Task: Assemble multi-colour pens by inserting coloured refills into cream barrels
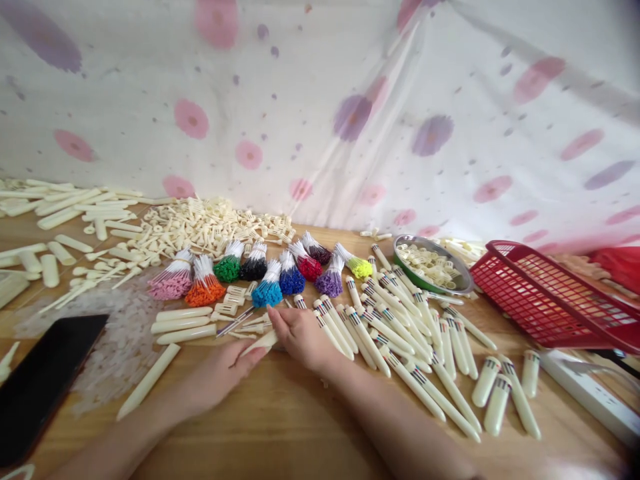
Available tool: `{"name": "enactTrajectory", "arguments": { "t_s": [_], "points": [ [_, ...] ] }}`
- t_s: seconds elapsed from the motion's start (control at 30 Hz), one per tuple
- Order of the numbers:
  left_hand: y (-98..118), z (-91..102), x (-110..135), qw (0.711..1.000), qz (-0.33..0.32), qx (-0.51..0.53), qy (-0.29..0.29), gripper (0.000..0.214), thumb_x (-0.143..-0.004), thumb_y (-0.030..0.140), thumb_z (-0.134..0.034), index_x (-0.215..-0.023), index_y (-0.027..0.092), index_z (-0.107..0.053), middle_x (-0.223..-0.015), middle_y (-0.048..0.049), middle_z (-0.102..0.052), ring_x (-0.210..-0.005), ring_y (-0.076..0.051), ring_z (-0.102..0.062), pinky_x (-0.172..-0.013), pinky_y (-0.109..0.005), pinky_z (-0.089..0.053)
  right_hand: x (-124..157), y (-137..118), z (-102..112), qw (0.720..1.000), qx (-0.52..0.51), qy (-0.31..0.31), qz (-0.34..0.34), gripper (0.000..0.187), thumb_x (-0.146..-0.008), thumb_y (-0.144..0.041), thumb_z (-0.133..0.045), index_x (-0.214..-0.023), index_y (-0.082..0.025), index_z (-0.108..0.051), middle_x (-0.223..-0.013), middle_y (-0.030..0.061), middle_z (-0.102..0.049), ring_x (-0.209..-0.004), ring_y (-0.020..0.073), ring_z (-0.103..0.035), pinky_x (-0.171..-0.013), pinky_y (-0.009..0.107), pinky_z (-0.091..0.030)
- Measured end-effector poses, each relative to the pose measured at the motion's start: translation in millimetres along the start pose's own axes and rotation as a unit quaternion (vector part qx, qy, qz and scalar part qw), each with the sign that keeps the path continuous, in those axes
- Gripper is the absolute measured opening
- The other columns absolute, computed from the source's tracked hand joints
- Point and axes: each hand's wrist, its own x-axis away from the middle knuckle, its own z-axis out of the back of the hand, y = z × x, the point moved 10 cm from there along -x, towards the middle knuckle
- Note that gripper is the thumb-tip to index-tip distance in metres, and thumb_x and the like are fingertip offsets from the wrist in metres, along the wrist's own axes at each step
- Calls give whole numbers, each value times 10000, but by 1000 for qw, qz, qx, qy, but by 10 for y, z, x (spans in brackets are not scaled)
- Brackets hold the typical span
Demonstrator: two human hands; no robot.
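Observation:
My left hand is closed round a cream pen barrel, which lies slanted just above the table. My right hand is at the barrel's upper end, its fingers pinched together; what they hold is hidden. Just beyond my hands stand bundles of white-stemmed refills with coloured ends, such as a light blue bundle, a dark blue bundle and an orange bundle. Left of the hands lie loose cream barrels, slotted cream pieces and a few loose refills.
Many multicolour pens lie heaped at the right, near a metal bowl of slotted parts, a red basket and a white power strip. At the left are a black phone, clear small pieces and a pile of cream parts.

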Motion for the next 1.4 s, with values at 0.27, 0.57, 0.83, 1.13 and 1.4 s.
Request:
{"name": "enactTrajectory", "arguments": {
  "t_s": [0.27,0.57,0.83,1.13,1.4],
  "points": [
    [22,70,2,998,-40,-8,51,360,-816,551,-440,-742,216,-547,-570,28,-483,-446,-126,-411,-419,-218,-283,18,-67,47,999,18,2,48,518,-961,-395,-293,-589,-165,-571,-551,9,-492,-527,111,-418,-532,217,-336],
    [-174,-250,44,957,63,237,-154,501,-723,690,-488,-712,189,-483,-514,95,-318,-404,-64,-232,-388,-189,-172,67,-280,79,991,71,18,116,527,-975,-333,-238,-572,-169,-536,-540,18,-505,-509,115,-423,-535,230,-322],
    [21,-25,85,996,-25,80,-26,340,-825,536,-460,-701,220,-473,-639,29,-494,-587,-149,-464,-551,-261,-330,49,-268,115,992,86,7,93,488,-964,-315,-313,-558,-168,-540,-521,-1,-506,-486,100,-417,-511,229,-281],
    [-45,-579,268,877,95,346,-320,516,-678,671,-589,-662,219,-342,-501,124,-228,-380,-36,-73,-352,-188,-14,177,-566,89,977,36,47,203,543,-984,-312,-233,-509,-171,-455,-466,-21,-424,-448,92,-360,-483,233,-264],
    [-207,-326,149,964,62,192,-176,477,-731,676,-496,-849,218,-435,-610,99,-344,-451,-60,-235,-418,-188,-178,81,-372,-114,993,70,-9,98,524,-973,-311,-274,-514,-166,-481,-466,-20,-475,-434,74,-372,-482,218,-254]
  ]
}}
